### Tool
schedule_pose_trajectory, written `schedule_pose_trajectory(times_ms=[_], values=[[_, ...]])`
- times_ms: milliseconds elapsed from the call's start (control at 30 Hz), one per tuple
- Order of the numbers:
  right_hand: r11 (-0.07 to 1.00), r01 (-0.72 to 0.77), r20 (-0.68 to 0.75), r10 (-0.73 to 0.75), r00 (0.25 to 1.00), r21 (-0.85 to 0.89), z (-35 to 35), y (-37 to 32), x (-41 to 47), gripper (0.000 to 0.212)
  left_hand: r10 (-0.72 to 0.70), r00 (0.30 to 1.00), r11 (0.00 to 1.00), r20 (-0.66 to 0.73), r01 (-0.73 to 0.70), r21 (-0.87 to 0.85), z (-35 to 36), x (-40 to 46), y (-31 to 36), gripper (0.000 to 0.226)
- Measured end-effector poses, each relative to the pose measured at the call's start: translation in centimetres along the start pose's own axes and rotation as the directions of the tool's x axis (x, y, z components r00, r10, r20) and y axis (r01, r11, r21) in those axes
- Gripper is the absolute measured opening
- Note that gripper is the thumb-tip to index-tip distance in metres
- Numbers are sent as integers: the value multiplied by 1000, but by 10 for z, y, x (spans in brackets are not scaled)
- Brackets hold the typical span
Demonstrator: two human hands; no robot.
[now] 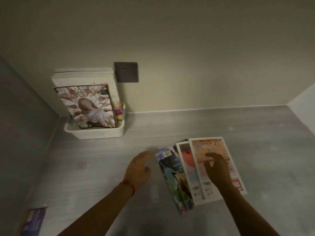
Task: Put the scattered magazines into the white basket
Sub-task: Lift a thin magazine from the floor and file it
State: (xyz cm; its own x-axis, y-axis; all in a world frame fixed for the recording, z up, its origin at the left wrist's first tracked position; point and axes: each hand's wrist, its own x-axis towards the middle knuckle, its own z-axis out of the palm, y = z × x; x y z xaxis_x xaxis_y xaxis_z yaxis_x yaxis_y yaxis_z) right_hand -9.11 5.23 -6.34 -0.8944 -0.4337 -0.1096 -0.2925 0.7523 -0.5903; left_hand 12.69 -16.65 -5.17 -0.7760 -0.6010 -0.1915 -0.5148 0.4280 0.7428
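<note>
Gathering step: your right hand (217, 169) rests flat, grip apart, on three fanned magazines (201, 169) well right of the basket (95, 132); left hand (139, 169) open beside them. Next, square and lift them.

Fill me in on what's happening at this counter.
A person is tidying magazines into a white perforated plastic basket, where several already stand upright. The right hand rests on the orange-covered top magazine of three fanned on the grey counter. The left hand hovers beside them. A purple magazine lies apart, near left.
</note>
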Motion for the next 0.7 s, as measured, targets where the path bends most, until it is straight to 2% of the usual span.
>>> schedule_pose_trajectory(times_ms=[67,133,200,233,300,433,500,533,600,700], values=[[983,-122,-27,119,992,-139,-9,24,4,34,46,992,997,118,-54,63,33,0,18,58],[912,-315,10,329,944,-263,-16,44,7,61,83,976,988,199,-107,115,60,2,34,57],[844,-458,67,493,868,-279,-22,59,6,79,109,955,976,275,-156,155,81,3,49,61],[832,-479,100,521,847,-278,-23,66,5,83,108,948,969,301,-168,183,90,3,56,63],[840,-437,124,495,860,-322,-20,77,-1,86,87,936,960,341,-170,222,107,0,67,63],[834,-403,62,456,888,-376,-25,85,-5,83,27,893,963,450,-143,227,134,-10,80,66],[846,-357,14,394,919,-396,-32,87,-5,64,-8,871,984,491,-82,161,139,-14,83,68],[879,-318,3,341,940,-355,-36,89,-4,47,-14,870,991,493,-54,123,139,-17,85,67],[964,-208,42,218,975,-163,-47,89,-2,20,-16,892,998,452,-11,59,134,-21,89,62],[999,-8,188,-1,982,47,-74,83,-1,13,77,966,993,246,-96,65,119,-22,100,47]])
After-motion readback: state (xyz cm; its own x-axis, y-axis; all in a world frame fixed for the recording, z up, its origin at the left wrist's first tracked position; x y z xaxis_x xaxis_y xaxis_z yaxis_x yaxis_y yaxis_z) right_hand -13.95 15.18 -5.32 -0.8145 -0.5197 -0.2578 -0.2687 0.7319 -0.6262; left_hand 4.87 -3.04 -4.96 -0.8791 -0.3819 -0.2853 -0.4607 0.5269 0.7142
